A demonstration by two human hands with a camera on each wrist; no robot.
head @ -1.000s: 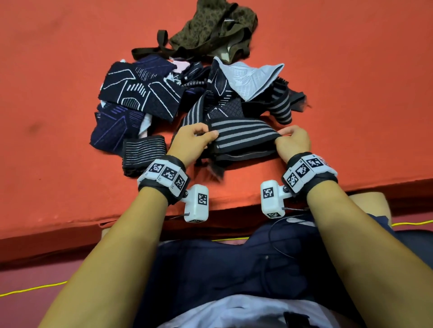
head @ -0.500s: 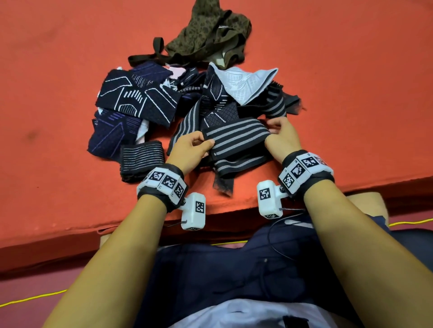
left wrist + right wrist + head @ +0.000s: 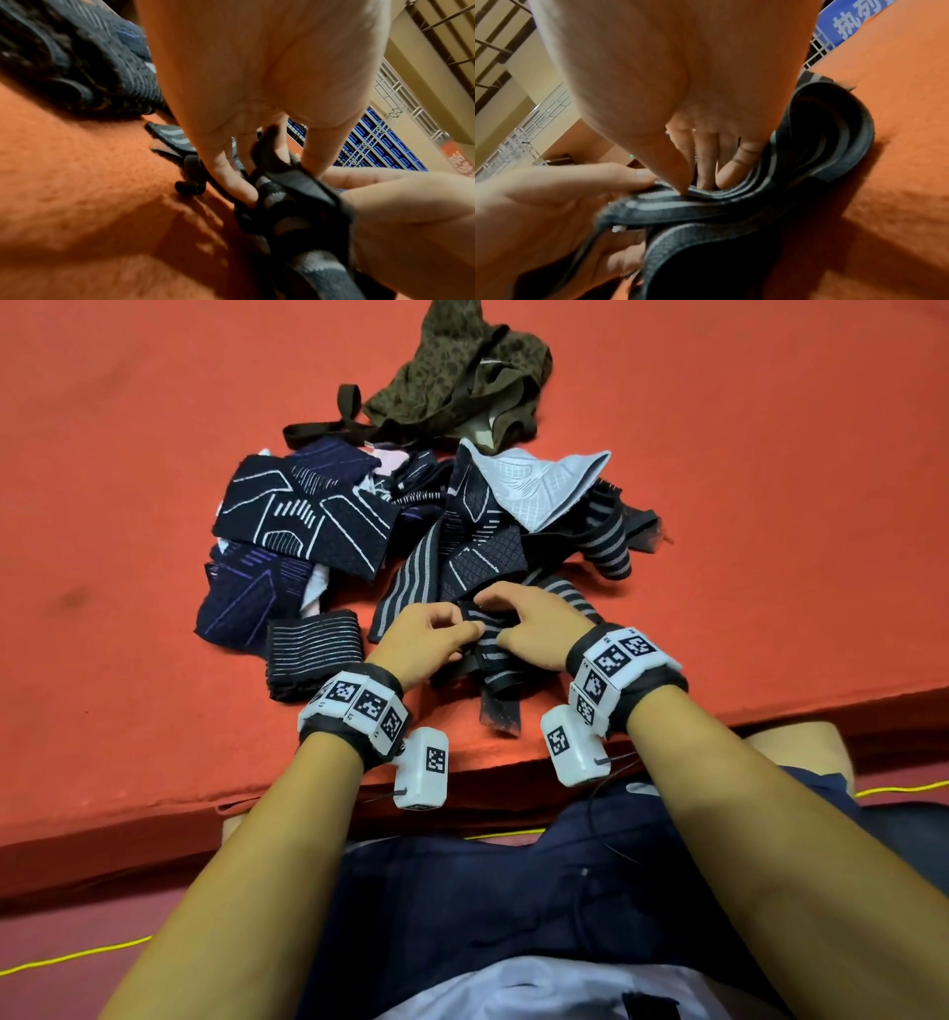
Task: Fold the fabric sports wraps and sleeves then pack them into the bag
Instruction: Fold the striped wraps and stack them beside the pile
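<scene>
A black wrap with grey stripes (image 3: 494,654) lies bunched at the near edge of the orange mat, one end hanging toward me. My left hand (image 3: 436,634) and right hand (image 3: 524,621) meet over it, each pinching a fold; the left wrist view shows the wrap (image 3: 290,194) between fingers, and the right wrist view shows its looped layers (image 3: 770,194) under my thumb. Behind lies a pile of dark patterned sleeves (image 3: 303,521) and a white sleeve (image 3: 539,485). A folded striped wrap (image 3: 313,654) sits to the left. The olive bag (image 3: 462,377) lies crumpled at the back.
The orange mat (image 3: 128,454) has bare room to the left and right of the pile. Its front edge (image 3: 770,706) runs just under my wrists. A yellow cord (image 3: 72,955) lies on the floor by my lap.
My hands were apart, stretching the striped wrap flat. They have come together at its middle, and the wrap is now bunched into folds between them.
</scene>
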